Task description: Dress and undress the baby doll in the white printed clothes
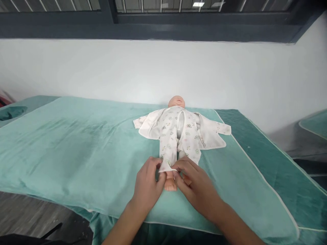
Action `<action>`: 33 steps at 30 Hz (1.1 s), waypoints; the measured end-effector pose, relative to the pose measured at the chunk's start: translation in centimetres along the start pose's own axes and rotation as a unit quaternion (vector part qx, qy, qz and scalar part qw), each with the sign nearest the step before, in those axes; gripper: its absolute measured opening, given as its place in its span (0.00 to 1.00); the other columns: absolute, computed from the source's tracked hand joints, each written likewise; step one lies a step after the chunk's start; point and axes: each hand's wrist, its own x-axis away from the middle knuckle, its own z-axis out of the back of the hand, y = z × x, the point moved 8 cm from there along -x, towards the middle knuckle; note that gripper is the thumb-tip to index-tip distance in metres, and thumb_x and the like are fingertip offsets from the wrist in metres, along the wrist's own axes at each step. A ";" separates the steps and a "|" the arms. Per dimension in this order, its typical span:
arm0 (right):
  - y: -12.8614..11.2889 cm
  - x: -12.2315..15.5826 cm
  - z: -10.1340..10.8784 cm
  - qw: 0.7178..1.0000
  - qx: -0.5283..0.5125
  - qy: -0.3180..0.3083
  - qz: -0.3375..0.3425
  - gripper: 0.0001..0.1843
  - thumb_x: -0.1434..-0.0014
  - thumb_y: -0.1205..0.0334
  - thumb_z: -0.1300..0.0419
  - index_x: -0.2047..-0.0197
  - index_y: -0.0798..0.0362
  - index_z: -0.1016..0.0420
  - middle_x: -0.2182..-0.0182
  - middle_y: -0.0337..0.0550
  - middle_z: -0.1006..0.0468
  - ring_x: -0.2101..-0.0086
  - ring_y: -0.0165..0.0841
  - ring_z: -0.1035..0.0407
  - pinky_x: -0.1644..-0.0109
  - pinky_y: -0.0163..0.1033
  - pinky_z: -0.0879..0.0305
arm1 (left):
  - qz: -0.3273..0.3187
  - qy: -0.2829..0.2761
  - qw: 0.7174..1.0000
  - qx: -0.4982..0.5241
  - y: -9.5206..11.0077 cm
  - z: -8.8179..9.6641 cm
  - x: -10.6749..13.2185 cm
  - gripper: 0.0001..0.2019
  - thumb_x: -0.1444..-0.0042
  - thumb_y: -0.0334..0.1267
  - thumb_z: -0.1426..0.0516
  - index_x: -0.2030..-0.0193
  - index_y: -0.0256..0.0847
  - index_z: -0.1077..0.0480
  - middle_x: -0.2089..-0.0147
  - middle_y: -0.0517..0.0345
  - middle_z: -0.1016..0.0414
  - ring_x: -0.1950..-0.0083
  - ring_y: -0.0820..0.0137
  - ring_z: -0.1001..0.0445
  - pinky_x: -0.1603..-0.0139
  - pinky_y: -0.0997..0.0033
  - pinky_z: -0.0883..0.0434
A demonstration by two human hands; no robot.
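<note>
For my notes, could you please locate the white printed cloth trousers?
In the head view, the printed trousers lie just right of centre on the pink doll, one hem between left hand and right hand.

Bare to the camera: your left hand (146, 185) and right hand (198, 185), slim-fingered, at the near side of the mint-green blanket (76, 153). Your narrow wrists (140, 204) and uncovered forearms (127, 223) broaden toward the blanket's front edge.

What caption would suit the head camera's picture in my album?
Left hand and right hand hold a trouser cuff, a doll's bare foot showing just below, above a green sheet.
</note>
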 end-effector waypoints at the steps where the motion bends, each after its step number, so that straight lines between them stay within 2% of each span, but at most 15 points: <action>1: 0.3 0.3 -0.2 1.000 0.020 -0.018 0.011 0.07 0.35 0.70 0.48 0.58 0.49 0.34 0.62 0.41 0.28 0.61 0.33 0.33 0.58 0.39 0.35 | -0.015 -0.007 0.999 -0.035 -0.1 -0.1 0.2 0.13 0.45 0.26 0.49 0.55 0.44 0.37 0.61 0.58 0.31 0.58 0.66 0.30 0.58 0.65 0.30; 4: 1.3 1.5 -0.9 0.996 0.064 -0.066 0.017 0.08 0.34 0.71 0.49 0.55 0.49 0.34 0.59 0.43 0.27 0.58 0.36 0.32 0.53 0.44 0.34 | -0.026 -0.051 0.992 -0.114 -0.5 -0.7 1.1 0.17 0.46 0.23 0.49 0.51 0.43 0.37 0.59 0.56 0.31 0.59 0.65 0.29 0.60 0.65 0.29; 7: 1.6 2.9 -1.0 0.994 0.072 -0.081 0.009 0.09 0.34 0.71 0.49 0.55 0.49 0.35 0.59 0.43 0.26 0.57 0.37 0.32 0.52 0.45 0.34 | -0.039 -0.064 0.989 -0.129 0.2 -0.5 1.9 0.18 0.45 0.22 0.51 0.50 0.43 0.36 0.59 0.56 0.31 0.61 0.67 0.29 0.63 0.67 0.29; 12: -0.3 3.5 0.4 0.997 0.049 -0.049 0.025 0.06 0.33 0.67 0.48 0.54 0.47 0.36 0.59 0.42 0.26 0.58 0.36 0.31 0.54 0.43 0.33 | -0.107 0.001 0.989 -0.105 2.8 1.8 2.4 0.17 0.41 0.24 0.51 0.48 0.43 0.38 0.57 0.54 0.31 0.58 0.67 0.29 0.59 0.67 0.28; 15: -0.7 3.4 0.5 0.996 0.073 -0.049 0.033 0.07 0.33 0.69 0.48 0.54 0.48 0.36 0.60 0.41 0.26 0.57 0.36 0.31 0.51 0.46 0.34 | -0.103 -0.004 0.985 -0.140 2.9 2.0 2.6 0.16 0.42 0.25 0.50 0.48 0.43 0.37 0.57 0.53 0.30 0.59 0.65 0.29 0.62 0.66 0.28; 18: 0.0 4.0 0.3 0.993 0.083 -0.070 0.039 0.07 0.33 0.70 0.48 0.55 0.48 0.36 0.60 0.41 0.26 0.57 0.37 0.30 0.50 0.47 0.34 | -0.086 -0.024 0.981 -0.170 2.7 1.7 3.1 0.19 0.45 0.23 0.51 0.48 0.42 0.37 0.57 0.51 0.30 0.59 0.64 0.28 0.63 0.64 0.27; 21: 2.0 5.3 1.4 0.997 0.073 -0.022 0.017 0.11 0.33 0.71 0.52 0.52 0.47 0.36 0.56 0.44 0.26 0.54 0.36 0.31 0.51 0.45 0.32 | -0.078 -0.030 0.990 -0.115 3.3 1.5 3.4 0.18 0.44 0.23 0.52 0.49 0.43 0.37 0.56 0.51 0.30 0.57 0.64 0.28 0.60 0.63 0.27; 23: 3.9 6.3 2.6 0.995 0.092 0.035 -0.020 0.14 0.34 0.72 0.53 0.49 0.48 0.36 0.53 0.47 0.27 0.52 0.37 0.31 0.49 0.46 0.31 | -0.098 -0.044 0.993 -0.058 4.4 1.0 3.3 0.16 0.42 0.25 0.51 0.49 0.44 0.36 0.54 0.50 0.30 0.55 0.64 0.28 0.58 0.62 0.26; 25: 5.5 7.1 2.9 0.989 0.121 0.063 -0.059 0.15 0.37 0.71 0.50 0.48 0.48 0.36 0.51 0.49 0.29 0.50 0.40 0.31 0.49 0.48 0.31 | -0.136 -0.070 0.988 -0.034 5.9 0.2 2.8 0.15 0.40 0.26 0.51 0.49 0.43 0.36 0.52 0.48 0.30 0.52 0.63 0.29 0.53 0.59 0.27; 27: 6.7 7.4 2.3 0.985 0.138 0.060 -0.088 0.16 0.39 0.70 0.46 0.48 0.49 0.36 0.51 0.49 0.29 0.51 0.41 0.31 0.50 0.49 0.30 | -0.172 -0.105 0.978 -0.056 7.2 -1.0 2.1 0.15 0.40 0.26 0.50 0.48 0.42 0.35 0.51 0.48 0.29 0.47 0.60 0.31 0.49 0.55 0.29; 29: 7.4 7.1 1.6 0.983 0.144 0.058 -0.103 0.16 0.40 0.69 0.44 0.49 0.50 0.35 0.52 0.49 0.29 0.53 0.41 0.31 0.52 0.49 0.29 | -0.183 -0.136 0.969 -0.099 7.6 -2.4 1.2 0.14 0.38 0.29 0.50 0.47 0.41 0.35 0.49 0.49 0.28 0.46 0.58 0.31 0.49 0.54 0.30; 33: 7.6 5.6 1.2 0.983 0.143 0.070 -0.093 0.11 0.39 0.71 0.46 0.54 0.51 0.33 0.58 0.46 0.27 0.56 0.40 0.31 0.53 0.48 0.31 | -0.175 -0.185 0.955 -0.153 7.5 -4.4 -0.2 0.14 0.35 0.34 0.51 0.44 0.41 0.37 0.51 0.51 0.27 0.51 0.60 0.29 0.54 0.56 0.30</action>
